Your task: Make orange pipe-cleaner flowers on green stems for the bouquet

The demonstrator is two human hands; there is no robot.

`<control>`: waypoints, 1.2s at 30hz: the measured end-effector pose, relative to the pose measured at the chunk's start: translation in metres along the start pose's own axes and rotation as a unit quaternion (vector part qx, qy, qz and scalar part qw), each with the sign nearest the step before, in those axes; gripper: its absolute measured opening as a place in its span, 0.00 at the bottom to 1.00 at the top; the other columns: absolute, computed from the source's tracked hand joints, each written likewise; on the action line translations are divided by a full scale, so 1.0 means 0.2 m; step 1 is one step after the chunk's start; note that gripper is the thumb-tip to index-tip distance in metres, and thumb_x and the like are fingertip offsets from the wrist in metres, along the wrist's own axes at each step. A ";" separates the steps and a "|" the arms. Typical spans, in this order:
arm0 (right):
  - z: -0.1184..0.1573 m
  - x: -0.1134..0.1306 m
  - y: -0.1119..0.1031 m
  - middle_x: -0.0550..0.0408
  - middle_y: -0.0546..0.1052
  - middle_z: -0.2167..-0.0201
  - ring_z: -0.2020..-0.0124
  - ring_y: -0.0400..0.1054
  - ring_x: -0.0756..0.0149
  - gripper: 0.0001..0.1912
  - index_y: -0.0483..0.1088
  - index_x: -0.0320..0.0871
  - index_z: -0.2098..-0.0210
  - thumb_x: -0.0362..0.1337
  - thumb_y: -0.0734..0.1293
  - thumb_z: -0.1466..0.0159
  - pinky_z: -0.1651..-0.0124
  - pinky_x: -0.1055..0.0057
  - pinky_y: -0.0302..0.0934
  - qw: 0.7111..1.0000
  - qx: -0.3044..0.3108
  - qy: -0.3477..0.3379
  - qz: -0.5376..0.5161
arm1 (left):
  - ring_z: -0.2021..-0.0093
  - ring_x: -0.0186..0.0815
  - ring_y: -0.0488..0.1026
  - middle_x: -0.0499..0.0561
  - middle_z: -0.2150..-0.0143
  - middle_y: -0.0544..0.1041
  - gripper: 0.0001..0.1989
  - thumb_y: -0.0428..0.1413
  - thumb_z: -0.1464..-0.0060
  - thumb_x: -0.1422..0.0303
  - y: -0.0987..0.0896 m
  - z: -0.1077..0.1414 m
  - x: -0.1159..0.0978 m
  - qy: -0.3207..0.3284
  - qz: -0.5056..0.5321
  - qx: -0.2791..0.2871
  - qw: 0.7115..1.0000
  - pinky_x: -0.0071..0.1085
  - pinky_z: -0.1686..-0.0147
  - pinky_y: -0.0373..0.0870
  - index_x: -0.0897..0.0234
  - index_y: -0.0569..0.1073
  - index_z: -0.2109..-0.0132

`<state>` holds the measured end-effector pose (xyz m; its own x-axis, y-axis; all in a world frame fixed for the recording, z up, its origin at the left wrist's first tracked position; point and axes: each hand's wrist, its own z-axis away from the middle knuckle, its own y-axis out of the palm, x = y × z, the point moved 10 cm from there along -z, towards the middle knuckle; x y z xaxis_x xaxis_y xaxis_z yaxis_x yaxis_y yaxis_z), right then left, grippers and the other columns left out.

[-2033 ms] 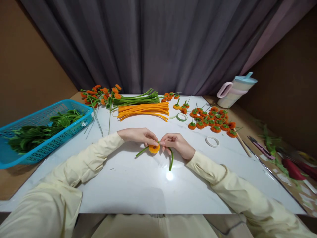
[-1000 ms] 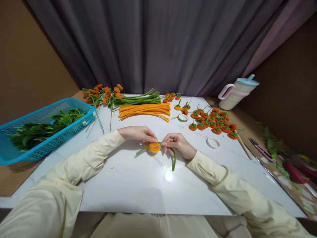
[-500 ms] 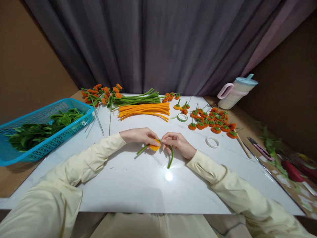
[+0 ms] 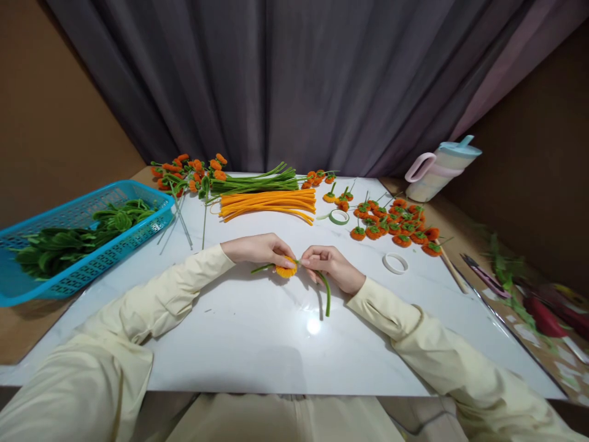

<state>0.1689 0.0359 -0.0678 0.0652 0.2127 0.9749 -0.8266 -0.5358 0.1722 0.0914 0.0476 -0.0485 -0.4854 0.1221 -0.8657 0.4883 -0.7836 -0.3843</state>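
Note:
My left hand (image 4: 267, 252) is closed on a fuzzy yellow-orange pipe-cleaner flower (image 4: 286, 270), thumb pressed on its top. A short green end sticks out to the left, past the fingers. Close by on the right, my right hand (image 4: 332, 265) pinches a green pipe cleaner (image 4: 328, 299) near the flower's edge. Its free end curves down toward the white tabletop. Where the pipe cleaner meets the flower is too small to make out. Beyond the hands lie a bundle of orange pipe cleaners (image 4: 267, 205) and a bundle of green pipe cleaners (image 4: 257, 183).
A blue basket (image 4: 105, 265) of green leaves stands at left. Finished orange flowers (image 4: 396, 224) lie at right, near green tape (image 4: 339, 217) and a white ring (image 4: 395, 264). A pitcher (image 4: 435, 175) and pink-handled pliers (image 4: 485, 276) are farther right. More orange flowers (image 4: 197, 167) lie back left.
The flower has turned slightly and shifted a little left in my left hand. The green pipe cleaner's hanging end has swung to the right.

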 end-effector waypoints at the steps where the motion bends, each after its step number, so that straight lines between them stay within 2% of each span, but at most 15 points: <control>1: 0.00 0.00 0.00 0.61 0.69 0.87 0.88 0.57 0.77 0.12 0.68 0.38 0.73 0.40 0.71 0.47 0.86 0.81 0.52 1.000 -0.001 0.000 -0.002 | 0.71 0.30 0.68 0.50 0.69 0.77 0.14 0.58 0.52 0.61 0.00 0.00 0.00 -0.005 0.003 0.007 1.000 0.22 0.70 0.62 0.67 0.79 0.63; 7: -0.01 0.00 -0.02 0.60 0.70 0.86 0.87 0.60 0.76 0.12 0.68 0.38 0.74 0.40 0.72 0.47 0.85 0.81 0.53 1.000 -0.007 -0.007 -0.019 | 0.72 0.29 0.66 0.49 0.69 0.76 0.17 0.59 0.52 0.58 0.02 0.02 0.01 -0.018 0.014 0.055 0.998 0.22 0.71 0.60 0.64 0.78 0.59; 10: -0.01 -0.01 -0.02 0.59 0.71 0.86 0.87 0.60 0.76 0.11 0.69 0.38 0.74 0.40 0.72 0.47 0.86 0.81 0.53 1.000 -0.006 -0.007 -0.026 | 0.72 0.28 0.66 0.49 0.67 0.77 0.16 0.59 0.52 0.59 0.03 0.02 0.00 -0.020 0.010 0.056 0.998 0.23 0.72 0.59 0.65 0.78 0.59; 15: -0.01 0.00 -0.02 0.57 0.72 0.85 0.87 0.62 0.74 0.12 0.69 0.38 0.74 0.41 0.71 0.45 0.84 0.80 0.56 0.999 -0.005 -0.005 -0.043 | 0.72 0.29 0.67 0.50 0.68 0.77 0.14 0.58 0.52 0.61 -0.01 0.01 -0.02 -0.012 -0.034 -0.009 0.999 0.23 0.73 0.60 0.68 0.77 0.62; 18: -0.02 0.00 -0.02 0.56 0.72 0.85 0.87 0.63 0.73 0.15 0.68 0.38 0.74 0.45 0.68 0.43 0.85 0.78 0.57 0.998 -0.008 -0.004 -0.060 | 0.71 0.30 0.68 0.50 0.69 0.76 0.13 0.57 0.50 0.63 -0.07 0.03 -0.11 0.055 -0.086 -0.085 0.991 0.23 0.71 0.62 0.68 0.76 0.61; 21: -0.03 0.01 -0.03 0.57 0.72 0.85 0.88 0.62 0.72 0.18 0.68 0.38 0.73 0.49 0.67 0.42 0.87 0.78 0.56 0.997 -0.009 -0.006 -0.079 | 0.68 0.32 0.70 0.51 0.67 0.77 0.10 0.54 0.46 0.66 -0.14 0.10 -0.26 0.171 -0.176 -0.206 0.947 0.26 0.65 0.65 0.67 0.75 0.61; 24: -0.03 0.01 -0.02 0.56 0.72 0.85 0.88 0.62 0.72 0.20 0.68 0.38 0.73 0.51 0.65 0.41 0.86 0.77 0.56 0.996 0.004 -0.005 -0.089 | 0.63 0.36 0.72 0.55 0.63 0.77 0.10 0.51 0.43 0.67 -0.14 0.20 -0.38 0.278 -0.295 -0.304 0.862 0.31 0.60 0.66 0.66 0.74 0.61; 26: -0.03 0.02 -0.02 0.54 0.73 0.84 0.89 0.62 0.72 0.21 0.69 0.38 0.74 0.52 0.63 0.40 0.86 0.77 0.55 0.996 0.017 -0.006 -0.089 | 0.59 0.38 0.73 0.58 0.60 0.77 0.11 0.48 0.41 0.68 -0.11 0.25 -0.40 0.332 -0.362 -0.330 0.806 0.35 0.57 0.66 0.65 0.74 0.59; 28: -0.03 0.02 -0.01 0.53 0.74 0.83 0.90 0.61 0.73 0.22 0.69 0.37 0.74 0.52 0.63 0.40 0.86 0.77 0.54 0.996 0.032 -0.007 -0.084 | 0.58 0.39 0.73 0.59 0.58 0.77 0.12 0.46 0.40 0.69 -0.05 0.27 -0.39 0.389 -0.391 -0.312 0.774 0.36 0.58 0.66 0.63 0.75 0.59; 30: -0.02 0.01 0.01 0.51 0.75 0.82 0.91 0.60 0.74 0.23 0.69 0.36 0.74 0.53 0.63 0.40 0.87 0.77 0.53 0.996 0.051 -0.005 -0.078 | 0.56 0.38 0.74 0.60 0.57 0.78 0.12 0.46 0.39 0.68 -0.01 0.26 -0.34 0.429 -0.371 -0.258 0.782 0.36 0.57 0.66 0.62 0.75 0.60; 32: -0.01 0.01 0.04 0.49 0.77 0.80 0.91 0.61 0.74 0.22 0.70 0.35 0.72 0.51 0.64 0.40 0.87 0.77 0.53 0.995 0.073 0.002 -0.069 | 0.54 0.38 0.74 0.60 0.56 0.78 0.12 0.47 0.39 0.65 0.00 0.23 -0.28 0.424 -0.328 -0.222 0.815 0.35 0.56 0.66 0.60 0.75 0.61; 34: 0.00 0.00 0.06 0.49 0.77 0.79 0.90 0.62 0.74 0.19 0.70 0.35 0.70 0.49 0.66 0.41 0.87 0.78 0.54 0.994 0.088 0.011 -0.058 | 0.53 0.38 0.74 0.59 0.55 0.78 0.11 0.48 0.40 0.64 0.00 0.19 -0.23 0.396 -0.310 -0.213 0.838 0.35 0.54 0.65 0.60 0.74 0.60; 36: 0.00 -0.01 0.07 0.50 0.78 0.78 0.89 0.62 0.75 0.16 0.70 0.36 0.69 0.46 0.69 0.43 0.86 0.79 0.55 0.994 0.092 0.015 -0.051 | 0.51 0.38 0.73 0.58 0.54 0.77 0.10 0.48 0.40 0.66 0.01 0.17 -0.19 0.378 -0.332 -0.230 0.833 0.35 0.53 0.64 0.59 0.73 0.58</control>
<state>0.1577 0.0276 -0.0665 0.1243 0.2973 0.9467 -0.7002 -0.6497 0.2959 0.0859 0.0206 -0.0050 -0.2487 0.9206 -0.3011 0.6047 -0.0952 -0.7907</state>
